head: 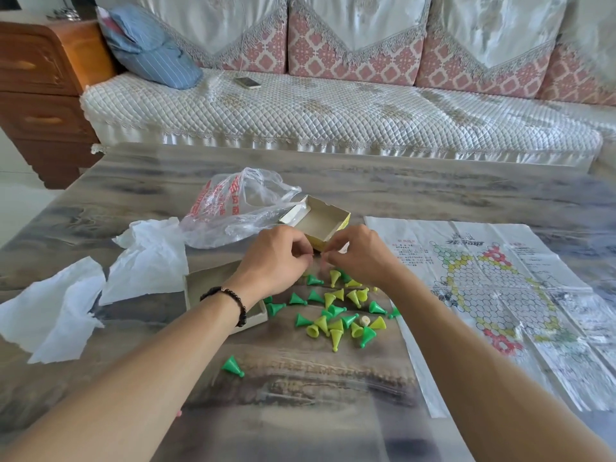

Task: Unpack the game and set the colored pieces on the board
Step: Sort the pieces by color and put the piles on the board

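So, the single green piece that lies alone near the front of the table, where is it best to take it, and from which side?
The lone green piece lies tipped on its side, apart from the pile, with bare table around it. Probably best to come from straight above and pinch the narrower stem end between thumb and forefinger; the wide base would likely slip.

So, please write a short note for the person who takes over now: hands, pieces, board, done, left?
Left hand and right hand: fingers curled together above the pile; what they pinch is hidden.
Green and yellow pieces lie loose on the table; one green piece lies apart.
Paper board is unfolded at right, no pieces on it.
Box is open.
Left: set pieces on board.
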`<action>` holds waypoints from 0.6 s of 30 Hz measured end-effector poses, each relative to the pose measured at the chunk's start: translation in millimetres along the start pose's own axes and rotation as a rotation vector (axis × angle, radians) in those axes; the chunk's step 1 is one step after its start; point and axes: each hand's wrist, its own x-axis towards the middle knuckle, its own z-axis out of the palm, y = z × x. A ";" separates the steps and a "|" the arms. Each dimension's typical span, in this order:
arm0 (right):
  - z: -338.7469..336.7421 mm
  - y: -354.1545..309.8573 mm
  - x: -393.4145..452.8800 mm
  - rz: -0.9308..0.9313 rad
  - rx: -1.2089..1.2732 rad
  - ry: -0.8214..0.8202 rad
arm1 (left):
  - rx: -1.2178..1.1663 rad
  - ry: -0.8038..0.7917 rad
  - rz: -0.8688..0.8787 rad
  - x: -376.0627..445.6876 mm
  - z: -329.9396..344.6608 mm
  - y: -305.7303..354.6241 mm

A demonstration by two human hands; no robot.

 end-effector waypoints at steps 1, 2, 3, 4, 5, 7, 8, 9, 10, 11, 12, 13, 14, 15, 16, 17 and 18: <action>0.0 -4.7 -1.7 -0.008 0.014 0.014 | -0.027 0.010 -0.002 -6.1 -4.7 0.0; 0.4 -10.8 -4.4 -0.015 0.032 0.025 | -0.055 0.023 -0.004 -13.2 -9.3 -0.6; 1.1 -17.9 -8.0 -0.023 0.053 0.034 | -0.082 0.037 -0.002 -22.1 -14.2 -1.0; 2.3 -25.3 -12.6 -0.031 0.079 0.043 | -0.106 0.052 0.005 -32.0 -18.8 -2.2; 3.6 -33.5 -18.3 -0.043 0.105 0.047 | -0.126 0.068 0.016 -43.3 -23.5 -3.8; 8.4 -51.3 -31.1 -0.070 0.150 0.043 | -0.155 0.102 0.021 -67.7 -33.4 -8.7; 11.8 -60.4 -37.8 -0.087 0.168 0.036 | -0.159 0.116 0.016 -80.7 -38.6 -12.1; 16.0 -69.7 -44.9 -0.105 0.178 0.025 | -0.155 0.131 0.009 -93.8 -43.8 -16.0; 20.9 -79.3 -52.3 -0.124 0.183 0.011 | -0.149 0.142 -0.005 -106.5 -48.6 -21.6; 26.7 -88.8 -59.8 -0.139 0.185 -0.004 | -0.143 0.152 -0.025 -118.8 -53.9 -26.3; 33.2 -97.6 -67.1 -0.150 0.189 -0.020 | -0.142 0.160 -0.050 -130.2 -58.8 -32.8; 40.1 -105.6 -74.9 -0.159 0.192 -0.037 | -0.144 0.168 -0.077 -141.5 -63.3 -38.8; 47.4 -112.5 -82.5 -0.169 0.196 -0.054 | -0.137 0.180 -0.104 -152.1 -67.9 -44.1; 54.5 -118.9 -90.0 -0.178 0.200 -0.073 | -0.119 0.193 -0.130 -162.3 -72.4 -49.3; 62.0 -124.5 -97.2 -0.184 0.203 -0.098 | -0.110 0.204 -0.155 -171.4 -75.8 -54.0; 69.6 -129.1 -103.6 -0.190 0.197 -0.125 | -0.128 0.210 -0.177 -180.2 -79.0 -58.9; 77.3 -132.8 -108.9 -0.195 0.183 -0.147 | -0.169 0.213 -0.191 -188.1 -81.3 -63.2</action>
